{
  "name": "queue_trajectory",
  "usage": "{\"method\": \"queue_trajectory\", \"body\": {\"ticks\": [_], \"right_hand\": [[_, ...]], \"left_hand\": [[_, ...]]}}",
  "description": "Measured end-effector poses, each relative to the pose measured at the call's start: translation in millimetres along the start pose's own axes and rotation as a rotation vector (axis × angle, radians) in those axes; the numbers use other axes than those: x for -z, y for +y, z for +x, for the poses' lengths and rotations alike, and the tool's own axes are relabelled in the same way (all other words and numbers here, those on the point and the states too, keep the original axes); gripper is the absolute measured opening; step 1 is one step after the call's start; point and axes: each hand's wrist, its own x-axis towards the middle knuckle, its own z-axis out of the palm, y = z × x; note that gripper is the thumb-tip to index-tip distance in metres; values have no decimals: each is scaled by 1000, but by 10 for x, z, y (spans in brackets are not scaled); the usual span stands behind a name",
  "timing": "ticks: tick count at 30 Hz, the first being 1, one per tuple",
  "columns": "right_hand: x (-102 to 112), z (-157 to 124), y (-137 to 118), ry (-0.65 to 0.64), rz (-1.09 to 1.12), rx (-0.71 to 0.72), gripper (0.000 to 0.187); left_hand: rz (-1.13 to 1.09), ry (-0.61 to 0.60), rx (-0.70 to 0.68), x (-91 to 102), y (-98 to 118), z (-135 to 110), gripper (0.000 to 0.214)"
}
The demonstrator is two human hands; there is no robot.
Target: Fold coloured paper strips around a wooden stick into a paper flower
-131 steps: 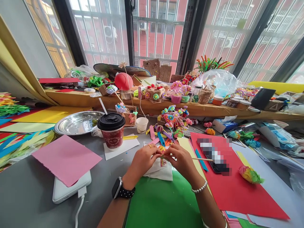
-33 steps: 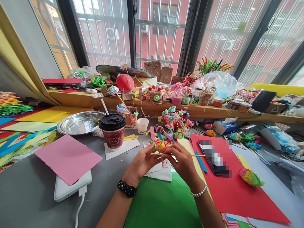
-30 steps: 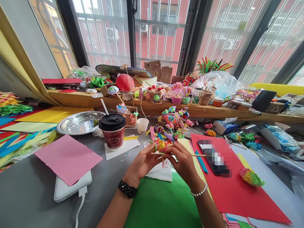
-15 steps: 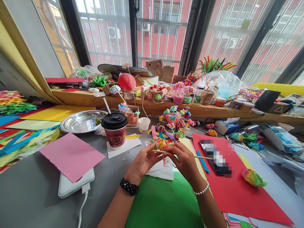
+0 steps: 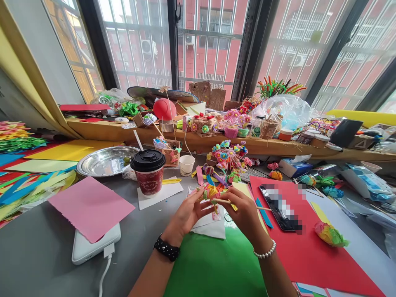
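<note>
Between my hands is a yellow, pink and green paper flower [image 5: 210, 192]. My left hand [image 5: 185, 214], with a black dotted band at the wrist, pinches the flower from its left side. My right hand [image 5: 243, 210] grips a thin wooden stick [image 5: 227, 201], whose left end lies against the underside of the flower and whose right end sticks out past the hand. White paper pieces [image 5: 213, 229] lie below the hands, over a green mat [image 5: 216, 264]. A similar paper flower [image 5: 331, 234] rests to the right on red paper [image 5: 337, 264].
A lidded cup [image 5: 150, 173] with a straw stands left of my hands, beside a metal plate [image 5: 85, 165]. Pink paper [image 5: 93, 208] covers part of a white power bank [image 5: 93, 247]. A phone [image 5: 278, 206] lies on the red paper. Small crafted flowers [image 5: 227, 154] stand behind.
My right hand has shifted along the stick toward its left end, and the stick's free right end shows shorter. My left fingers have spread a little below the flower.
</note>
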Motion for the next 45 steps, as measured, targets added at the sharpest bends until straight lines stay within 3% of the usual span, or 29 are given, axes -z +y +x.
{"method": "queue_trajectory", "body": {"ticks": [2,5,7,10,16,35,45], "right_hand": [[-5,3,17,3,-27,-16,16],[-28,10,68,-8,-97,-31,19],[-48,12,105,-22,-136,-40,20],[-69,9,139,-40,-146,-44,19],[-87,-1,149,-53,-126,-52,17],[-110,-2,196,-151,-97,-90,14],[-202,-5,236,-214,-235,-121,12]], "left_hand": [[225,158,-131,22,-7,25,30],[731,409,-459,64,13,37,37],[1064,377,-684,80,39,21,22],[1385,217,-827,80,55,-10,10],[1620,206,-780,69,-1,3,10],[1685,220,-723,95,-48,48,9],[1754,226,-689,151,-98,76,7]]}}
